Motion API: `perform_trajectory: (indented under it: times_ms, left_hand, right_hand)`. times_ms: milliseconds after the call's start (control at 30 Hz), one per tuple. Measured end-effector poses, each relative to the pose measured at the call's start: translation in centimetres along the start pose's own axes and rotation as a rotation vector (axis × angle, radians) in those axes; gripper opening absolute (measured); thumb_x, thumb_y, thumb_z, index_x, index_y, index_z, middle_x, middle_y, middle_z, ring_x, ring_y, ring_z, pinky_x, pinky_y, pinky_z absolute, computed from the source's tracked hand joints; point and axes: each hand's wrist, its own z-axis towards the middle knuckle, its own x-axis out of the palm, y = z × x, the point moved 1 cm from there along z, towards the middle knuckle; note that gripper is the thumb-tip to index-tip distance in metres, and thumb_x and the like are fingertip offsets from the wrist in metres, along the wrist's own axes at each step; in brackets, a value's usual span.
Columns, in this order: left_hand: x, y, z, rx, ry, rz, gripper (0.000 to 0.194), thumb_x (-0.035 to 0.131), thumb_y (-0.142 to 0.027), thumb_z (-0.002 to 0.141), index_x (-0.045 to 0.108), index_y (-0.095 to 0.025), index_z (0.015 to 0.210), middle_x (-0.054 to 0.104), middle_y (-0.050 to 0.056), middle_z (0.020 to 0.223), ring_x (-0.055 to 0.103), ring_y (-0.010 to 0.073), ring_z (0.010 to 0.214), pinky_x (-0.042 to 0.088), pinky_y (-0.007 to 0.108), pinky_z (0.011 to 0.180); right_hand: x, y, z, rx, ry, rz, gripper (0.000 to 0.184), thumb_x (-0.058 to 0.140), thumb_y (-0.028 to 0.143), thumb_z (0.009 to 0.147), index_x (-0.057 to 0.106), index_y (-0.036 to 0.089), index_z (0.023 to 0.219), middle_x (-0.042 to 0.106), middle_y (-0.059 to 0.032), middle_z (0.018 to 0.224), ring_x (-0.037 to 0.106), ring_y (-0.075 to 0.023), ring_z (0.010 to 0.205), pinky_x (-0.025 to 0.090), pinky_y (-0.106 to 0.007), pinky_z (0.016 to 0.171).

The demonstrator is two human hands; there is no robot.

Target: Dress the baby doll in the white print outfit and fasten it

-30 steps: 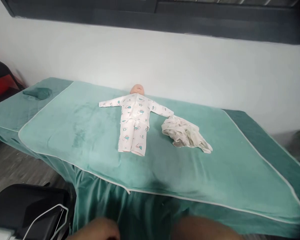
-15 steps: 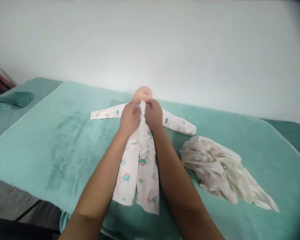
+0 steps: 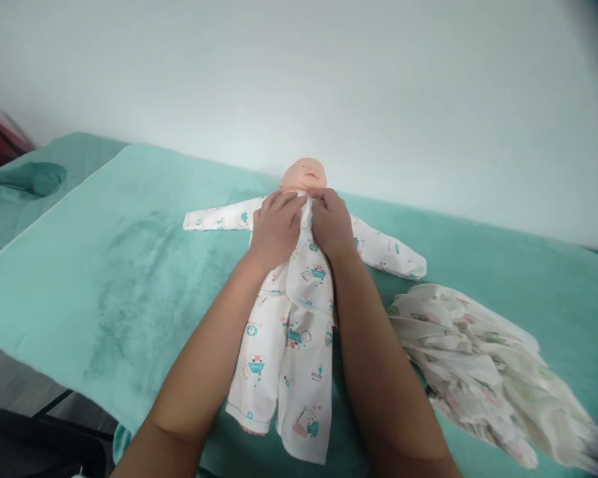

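Note:
A baby doll [image 3: 303, 174] lies on its back, its head toward the wall. It wears a white printed baby shirt [image 3: 313, 287], with both sleeves stretched out sideways, and matching trousers [image 3: 262, 338]. My left hand [image 3: 278, 229] rests on the chest with its fingers bent at the shirt's front edge, just under the neck. Close beside it, my right hand [image 3: 331, 222] pinches the other front edge near the collar. Buttons show down the opening. The fingertips are partly hidden by the hands.
A crumpled, patterned pale cloth [image 3: 471, 358] lies to the right of my right forearm. The doll lies on a green-covered bed [image 3: 144, 292] against a white wall [image 3: 299, 79]. A face hole [image 3: 27, 179] is at the far left; a dark chair [image 3: 40, 438] stands at lower left.
The view has shifted, and the doll appears closer. My left hand has turned flatter over the chest, and the shirt front now lies lower and more spread, showing buttons.

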Motion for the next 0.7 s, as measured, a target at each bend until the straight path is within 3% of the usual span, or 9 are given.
perform_trajectory:
  times_ms: [267,500,700]
  left_hand:
    - [-0.3,-0.2,-0.7,0.039,0.061,-0.013,0.052,0.032,-0.015,0.102,0.059,-0.034,0.142,0.058,-0.003,0.153,0.039,0.0228,0.152,0.035,0.053,0.121]
    - [-0.4,-0.4,-1.0,0.058,0.074,-0.043,0.055,0.030,-0.012,0.101,0.058,-0.038,0.140,0.058,-0.005,0.152,0.041,0.0232,0.151,0.037,0.053,0.118]
    - [-0.6,-0.2,-0.9,0.036,0.005,-0.132,0.039,0.039,-0.020,0.102,0.066,-0.028,0.129,0.067,0.002,0.141,0.053,0.0225,0.139,0.039,0.046,0.119]
  right_hand:
    - [-0.6,0.3,0.1,-0.010,0.089,-0.074,0.028,0.045,0.022,0.088,0.068,0.023,0.104,0.069,-0.0098,0.121,0.061,-0.0276,0.119,0.043,-0.053,0.110]
    - [-0.8,0.5,-0.7,0.077,-0.056,0.120,0.012,0.055,0.019,0.083,0.062,0.024,0.091,0.071,-0.0079,0.103,0.063,-0.0242,0.098,0.047,-0.045,0.097]
    - [-0.8,0.9,-1.1,-0.001,-0.194,0.271,0.011,0.055,0.015,0.079,0.057,0.023,0.085,0.067,-0.0048,0.090,0.060,-0.0182,0.083,0.047,-0.036,0.082]
